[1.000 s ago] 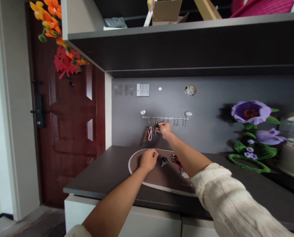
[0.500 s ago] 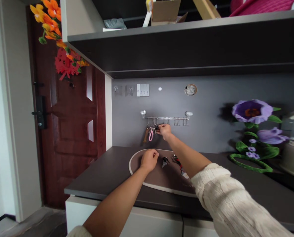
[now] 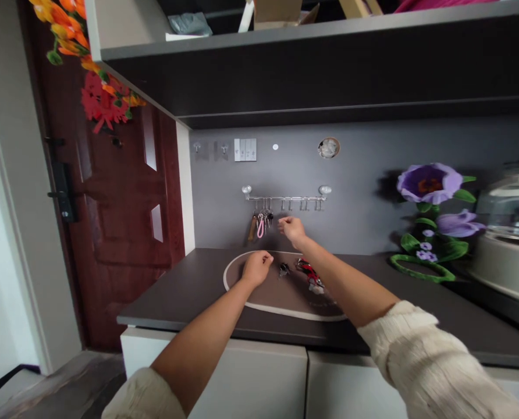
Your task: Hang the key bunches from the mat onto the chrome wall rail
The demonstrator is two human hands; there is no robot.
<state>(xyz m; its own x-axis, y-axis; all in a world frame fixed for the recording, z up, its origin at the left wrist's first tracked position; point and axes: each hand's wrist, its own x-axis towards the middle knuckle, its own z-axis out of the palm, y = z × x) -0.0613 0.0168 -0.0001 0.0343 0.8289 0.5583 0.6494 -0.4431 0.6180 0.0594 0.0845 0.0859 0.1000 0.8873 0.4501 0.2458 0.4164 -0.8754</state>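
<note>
Just right of the hanging keys (image 3: 270, 217), my right hand (image 3: 292, 230) is in the air below the hook rail (image 3: 285, 198), fingers slightly apart and holding nothing. The keys hang from the rail's left hooks beside a pink loop strap (image 3: 260, 228) and a brown tassel-like piece (image 3: 252, 228). My left hand (image 3: 256, 269) is low over the brown mat (image 3: 263, 298), fingers curled, with nothing visible in them. To its right on the mat lie a small dark-topped key bunch (image 3: 284, 269) and a red key bunch (image 3: 309, 274), close to my right forearm.
Purple artificial flowers (image 3: 429, 185) and a glass-topped appliance (image 3: 504, 250) stand on the countertop (image 3: 163, 291) at right. A dark shelf (image 3: 307, 75) overhangs the wall. At left is a brown door (image 3: 124, 267) with orange and red flowers (image 3: 106, 99) in front.
My right hand has let go of the keys on the rail and drawn away to the right. The keys hang freely. My left hand stays over the mat; the view has shifted slightly.
</note>
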